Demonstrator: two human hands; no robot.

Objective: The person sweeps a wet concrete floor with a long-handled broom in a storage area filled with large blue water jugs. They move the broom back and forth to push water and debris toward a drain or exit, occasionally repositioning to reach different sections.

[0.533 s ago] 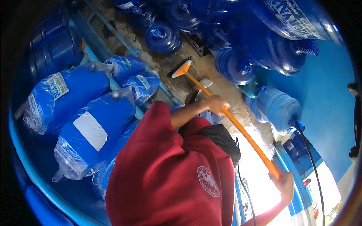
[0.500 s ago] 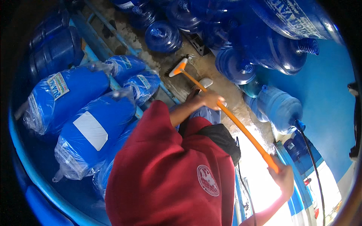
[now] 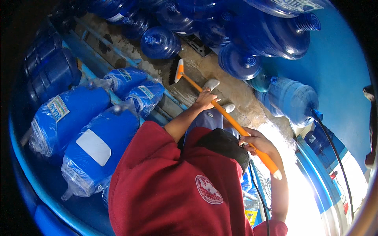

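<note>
A floor brush with a long orange handle (image 3: pixel 232 121) slants across the middle of the view. Its orange-and-white head (image 3: pixel 179 70), with dark bristles, is down at the wet concrete floor. Partway along the handle, my left hand (image 3: pixel 205 99) is closed around it. Closer to the white-tipped end, my right hand (image 3: pixel 258 141) grips the same handle with bent fingers. Below the handle show my light shoes (image 3: pixel 212 83) and grey trousers (image 3: pixel 204 120).
Plastic-wrapped blue bottles (image 3: pixel 88 147) lie to my left beside a blue metal rail (image 3: pixel 112 94). Dark blue water jugs (image 3: pixel 160 42) crowd the far side. A lighter jug (image 3: pixel 293 101) stands at the right, near a black hose (image 3: pixel 334 153) and the blue wall (image 3: pixel 334 82).
My right hand has slid down the handle toward its middle, baring the white-tipped end. The brush head has shifted left and turned more upright. My left hand has moved slightly left.
</note>
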